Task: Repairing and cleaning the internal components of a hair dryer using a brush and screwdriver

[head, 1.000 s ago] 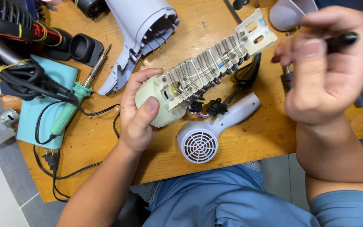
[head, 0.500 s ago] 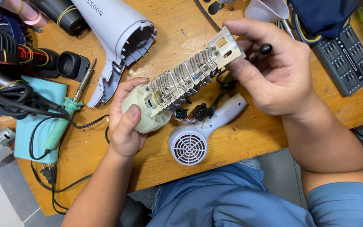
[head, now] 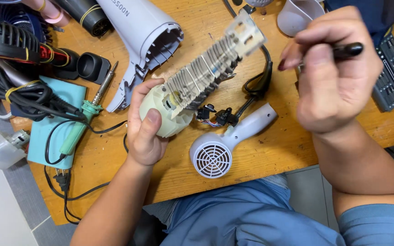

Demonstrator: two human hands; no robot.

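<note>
We work over a wooden workbench (head: 270, 155) that fills most of the frame. In the upper middle lies the pale lilac hair dryer shell (head: 144, 34), its open end facing lower right. At the right of the frame our right hand (head: 331, 77) is raised above the bench, fingers curled shut around a black-handled tool (head: 349, 49); its tip is hidden, so we cannot tell what kind it is. Left of centre, our left hand (head: 144, 132) is wrapped around the cream motor housing (head: 163, 114) of the dryer's inner assembly, thumb pressed on its front. From that housing the heating element (head: 210, 68) slants up toward the upper middle, clear of the bench. Below centre lies the handle half with its round grille (head: 213, 157), joined by thin wires to small black parts. At the left, a green-handled soldering iron (head: 85, 120) rests across a teal mat (head: 51, 132).
</note>
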